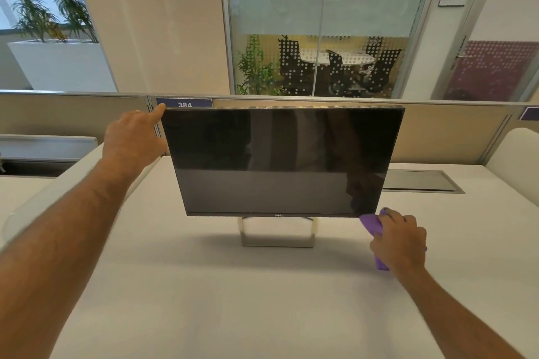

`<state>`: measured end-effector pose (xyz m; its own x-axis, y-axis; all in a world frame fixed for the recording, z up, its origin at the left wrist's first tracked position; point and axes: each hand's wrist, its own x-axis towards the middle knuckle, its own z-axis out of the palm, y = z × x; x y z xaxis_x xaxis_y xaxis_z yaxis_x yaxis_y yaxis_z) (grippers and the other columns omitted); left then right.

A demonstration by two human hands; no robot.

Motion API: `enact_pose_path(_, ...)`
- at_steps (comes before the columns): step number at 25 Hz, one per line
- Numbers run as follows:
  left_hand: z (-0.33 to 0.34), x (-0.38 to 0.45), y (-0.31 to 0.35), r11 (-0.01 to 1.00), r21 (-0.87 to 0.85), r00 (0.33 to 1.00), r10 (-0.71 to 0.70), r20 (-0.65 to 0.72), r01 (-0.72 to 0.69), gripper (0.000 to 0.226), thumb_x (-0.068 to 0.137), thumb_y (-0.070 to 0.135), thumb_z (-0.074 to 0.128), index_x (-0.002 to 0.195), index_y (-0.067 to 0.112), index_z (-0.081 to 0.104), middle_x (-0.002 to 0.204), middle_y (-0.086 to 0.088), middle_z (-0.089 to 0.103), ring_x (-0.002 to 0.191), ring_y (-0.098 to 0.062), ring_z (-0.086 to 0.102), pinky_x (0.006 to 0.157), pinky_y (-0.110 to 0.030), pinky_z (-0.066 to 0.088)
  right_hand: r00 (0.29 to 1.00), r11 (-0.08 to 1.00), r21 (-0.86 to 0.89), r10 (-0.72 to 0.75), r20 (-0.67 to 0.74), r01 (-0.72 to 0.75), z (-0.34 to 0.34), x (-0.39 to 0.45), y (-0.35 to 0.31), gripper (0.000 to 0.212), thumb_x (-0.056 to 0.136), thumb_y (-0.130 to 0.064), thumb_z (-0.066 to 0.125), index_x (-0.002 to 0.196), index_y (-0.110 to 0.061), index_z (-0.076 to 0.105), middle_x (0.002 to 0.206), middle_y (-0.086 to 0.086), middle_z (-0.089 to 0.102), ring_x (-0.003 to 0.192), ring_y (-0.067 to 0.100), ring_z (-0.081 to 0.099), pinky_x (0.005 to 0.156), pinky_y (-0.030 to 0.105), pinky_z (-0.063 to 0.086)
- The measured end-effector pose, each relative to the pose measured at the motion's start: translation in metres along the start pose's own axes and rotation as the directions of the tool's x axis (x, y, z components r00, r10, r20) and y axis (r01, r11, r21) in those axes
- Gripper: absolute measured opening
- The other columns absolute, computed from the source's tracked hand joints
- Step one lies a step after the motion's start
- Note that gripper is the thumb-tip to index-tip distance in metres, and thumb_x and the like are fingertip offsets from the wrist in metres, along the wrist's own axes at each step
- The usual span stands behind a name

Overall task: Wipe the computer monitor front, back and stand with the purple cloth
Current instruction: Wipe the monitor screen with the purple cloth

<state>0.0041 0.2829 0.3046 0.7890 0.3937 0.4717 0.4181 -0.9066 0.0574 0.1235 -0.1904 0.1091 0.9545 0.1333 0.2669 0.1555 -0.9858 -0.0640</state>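
Note:
A black flat monitor (280, 160) with a dark screen stands on a silver loop stand (277, 237) in the middle of a white desk (233, 300). My left hand (135, 138) grips its upper left corner, fingers reaching behind the edge. My right hand (401, 237) is closed around the bunched purple cloth (372, 223), which touches the screen's lower right corner. The monitor's back is hidden.
A beige partition (452, 131) with a blue label reading 384 runs behind the desk. A grey cable hatch (420, 181) lies in the desk at back right. Beyond are a glass-walled meeting room and planters.

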Motion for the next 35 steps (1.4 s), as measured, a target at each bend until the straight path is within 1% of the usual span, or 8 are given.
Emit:
enact_pose_path(3,0.003,0.002,-0.001,1.0,-0.009,1.0,0.002,-0.003,-0.002,0.073,0.086,0.009,0.065,0.151,0.02,0.033,0.124,-0.019,0.061,0.113,-0.043,0.056,0.09,-0.057,0.05,0.939,0.954,0.0,-0.293,-0.181,0.298,0.012,-0.001,-0.002,0.079,0.043,-0.017,0.097,0.114,-0.002,0.067,0.117,0.019,0.066,0.097,0.038,0.062,0.07,0.041,0.053)
enact_pose_path(7,0.006,0.004,-0.002,1.0,-0.017,1.0,0.009,-0.015,-0.01,0.075,0.085,0.009,0.067,0.151,0.02,0.033,0.123,-0.019,0.062,0.111,-0.043,0.057,0.089,-0.057,0.051,0.849,0.851,-0.089,-0.524,-0.063,0.518,0.018,0.004,-0.033,0.09,0.04,-0.021,0.099,0.123,-0.009,0.065,0.125,0.014,0.064,0.106,0.038,0.061,0.073,0.045,0.057)
enact_pose_path(12,0.006,0.004,-0.005,1.0,-0.005,1.0,0.02,-0.017,-0.02,0.075,0.085,0.01,0.067,0.151,0.02,0.033,0.124,-0.02,0.061,0.113,-0.043,0.056,0.089,-0.056,0.051,0.939,0.935,-0.098,-0.344,-0.021,0.34,0.027,0.005,-0.017,0.094,0.028,-0.015,0.1,0.116,-0.005,0.067,0.117,0.019,0.065,0.097,0.042,0.062,0.067,0.047,0.057)
enact_pose_path(17,0.008,0.002,-0.004,1.0,-0.022,0.999,0.019,-0.045,-0.02,0.075,0.084,0.008,0.067,0.15,0.019,0.035,0.117,-0.021,0.063,0.107,-0.043,0.058,0.088,-0.054,0.051,0.994,0.993,0.063,-0.099,0.047,0.096,0.044,-0.008,0.02,0.091,0.025,-0.01,0.1,0.11,-0.001,0.067,0.108,0.021,0.066,0.088,0.039,0.063,0.059,0.042,0.055)
enact_pose_path(20,0.008,0.002,-0.002,0.999,-0.048,0.997,0.021,-0.077,-0.024,0.074,0.083,0.008,0.067,0.15,0.017,0.037,0.114,-0.022,0.064,0.103,-0.043,0.059,0.086,-0.054,0.052,0.99,0.981,0.136,-0.136,-0.03,0.139,0.048,-0.017,0.022,0.083,0.029,-0.01,0.099,0.106,0.0,0.069,0.104,0.02,0.068,0.082,0.037,0.064,0.056,0.039,0.055)
enact_pose_path(25,0.013,-0.004,0.003,0.987,-0.16,0.988,-0.008,-0.155,-0.017,0.07,0.081,0.009,0.067,0.146,0.014,0.043,0.125,-0.016,0.063,0.11,-0.041,0.056,0.088,-0.055,0.051,0.913,0.869,0.338,-0.257,-0.317,0.362,0.029,-0.027,-0.018,0.075,0.043,-0.012,0.097,0.111,-0.004,0.067,0.107,0.016,0.068,0.086,0.031,0.065,0.066,0.032,0.054)
enact_pose_path(30,0.016,-0.003,0.004,0.987,-0.153,0.978,0.012,-0.207,-0.045,0.064,0.081,0.013,0.068,0.141,0.009,0.049,0.131,-0.015,0.061,0.115,-0.04,0.058,0.092,-0.055,0.05,0.752,0.712,0.451,-0.165,-0.638,0.538,-0.058,0.008,-0.085,0.05,0.068,-0.02,0.077,0.115,-0.007,0.064,0.116,0.015,0.065,0.097,0.025,0.06,0.08,0.028,0.05)
enact_pose_path(35,0.019,-0.003,0.003,0.981,-0.183,0.976,0.016,-0.218,-0.057,0.065,0.079,0.01,0.069,0.141,0.006,0.049,0.115,-0.017,0.068,0.1,-0.038,0.063,0.081,-0.052,0.055,0.683,0.758,0.406,-0.07,-0.727,0.51,-0.168,0.07,-0.099,0.04,0.078,-0.011,0.075,0.116,-0.007,0.064,0.119,0.014,0.062,0.103,0.027,0.055,0.085,0.03,0.044)
